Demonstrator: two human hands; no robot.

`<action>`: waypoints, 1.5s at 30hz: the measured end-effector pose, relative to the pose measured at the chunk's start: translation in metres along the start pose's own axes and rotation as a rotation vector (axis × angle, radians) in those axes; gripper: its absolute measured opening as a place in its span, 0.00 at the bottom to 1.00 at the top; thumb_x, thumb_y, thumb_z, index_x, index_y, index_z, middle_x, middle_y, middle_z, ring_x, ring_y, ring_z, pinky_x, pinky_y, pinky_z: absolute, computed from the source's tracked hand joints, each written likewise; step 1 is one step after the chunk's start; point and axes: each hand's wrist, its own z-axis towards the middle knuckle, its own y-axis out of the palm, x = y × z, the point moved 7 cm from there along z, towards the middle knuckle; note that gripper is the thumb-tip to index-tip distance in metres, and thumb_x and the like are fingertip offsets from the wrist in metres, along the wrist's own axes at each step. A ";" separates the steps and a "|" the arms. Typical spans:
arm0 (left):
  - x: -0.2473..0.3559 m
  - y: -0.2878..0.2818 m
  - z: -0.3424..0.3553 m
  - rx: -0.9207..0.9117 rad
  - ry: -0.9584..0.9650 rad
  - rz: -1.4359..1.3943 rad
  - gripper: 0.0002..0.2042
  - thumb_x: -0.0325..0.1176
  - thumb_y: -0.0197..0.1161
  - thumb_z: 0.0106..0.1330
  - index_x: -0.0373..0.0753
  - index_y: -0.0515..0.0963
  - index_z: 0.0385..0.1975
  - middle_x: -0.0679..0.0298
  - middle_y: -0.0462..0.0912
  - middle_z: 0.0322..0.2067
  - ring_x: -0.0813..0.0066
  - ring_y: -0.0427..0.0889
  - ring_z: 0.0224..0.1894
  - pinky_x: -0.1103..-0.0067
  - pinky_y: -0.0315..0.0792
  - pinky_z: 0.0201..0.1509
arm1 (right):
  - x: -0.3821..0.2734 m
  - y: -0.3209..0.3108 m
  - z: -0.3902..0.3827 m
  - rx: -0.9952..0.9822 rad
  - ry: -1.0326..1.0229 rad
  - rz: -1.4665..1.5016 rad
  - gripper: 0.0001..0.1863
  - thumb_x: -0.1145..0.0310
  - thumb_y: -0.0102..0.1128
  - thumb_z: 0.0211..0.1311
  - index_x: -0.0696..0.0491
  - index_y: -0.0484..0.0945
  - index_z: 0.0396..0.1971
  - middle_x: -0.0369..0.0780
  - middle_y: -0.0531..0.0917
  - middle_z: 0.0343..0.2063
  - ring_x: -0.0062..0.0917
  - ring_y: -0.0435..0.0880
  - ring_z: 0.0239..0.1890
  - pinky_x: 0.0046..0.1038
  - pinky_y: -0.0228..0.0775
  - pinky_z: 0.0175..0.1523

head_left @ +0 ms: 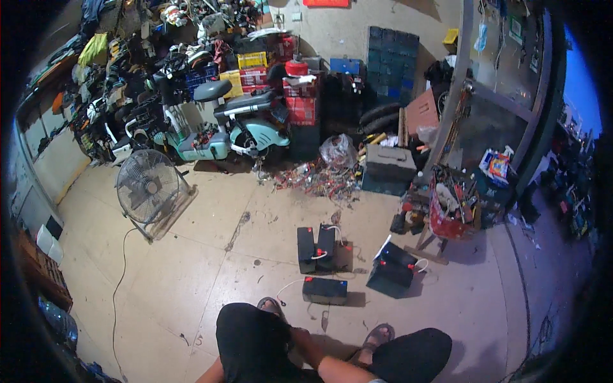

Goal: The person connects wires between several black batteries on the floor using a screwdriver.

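My right hand rests against the inner side of my left leg. It is dim and blurred, so its fingers cannot be made out. Of my left arm only a piece of forearm shows at the lower edge, and the hand is hidden behind the dark trouser leg. On the floor ahead, a single black battery with a red terminal and a white wire lies nearest my feet. Behind it stand two upright batteries side by side. To the right is another group of black batteries with white wires.
A round floor fan stands at left, its cord trailing nearer. Behind are a mint-green electric scooter, heaped parts and scattered wire scraps. A grey box and a red basin of tools stand at right, near a glass door.
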 end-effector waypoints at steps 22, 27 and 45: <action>0.240 -0.025 -0.212 0.024 0.987 0.277 0.04 0.25 0.70 0.64 0.31 0.84 0.31 0.63 0.86 0.27 0.76 0.83 0.34 0.78 0.76 0.42 | -0.233 0.002 -0.182 0.006 -0.775 -0.022 0.18 0.56 0.68 0.70 0.58 0.85 0.45 0.39 0.88 0.34 0.21 0.82 0.39 0.29 0.76 0.50; 0.305 -0.039 -0.259 0.145 1.146 0.069 0.04 0.25 0.64 0.66 0.32 0.82 0.29 0.64 0.85 0.28 0.76 0.83 0.34 0.78 0.75 0.42 | -0.254 -0.001 -0.213 -0.106 -0.711 -0.566 0.17 0.58 0.68 0.67 0.54 0.86 0.48 0.45 0.90 0.40 0.31 0.88 0.43 0.32 0.78 0.52; 0.429 0.106 0.096 0.354 0.914 0.908 0.13 0.39 0.66 0.62 0.33 0.84 0.34 0.47 0.87 0.35 0.51 0.88 0.42 0.61 0.80 0.46 | -0.003 -0.448 -0.231 0.237 0.702 -1.224 0.25 0.48 0.69 0.60 0.55 0.88 0.45 0.47 0.89 0.41 0.41 0.88 0.45 0.41 0.79 0.53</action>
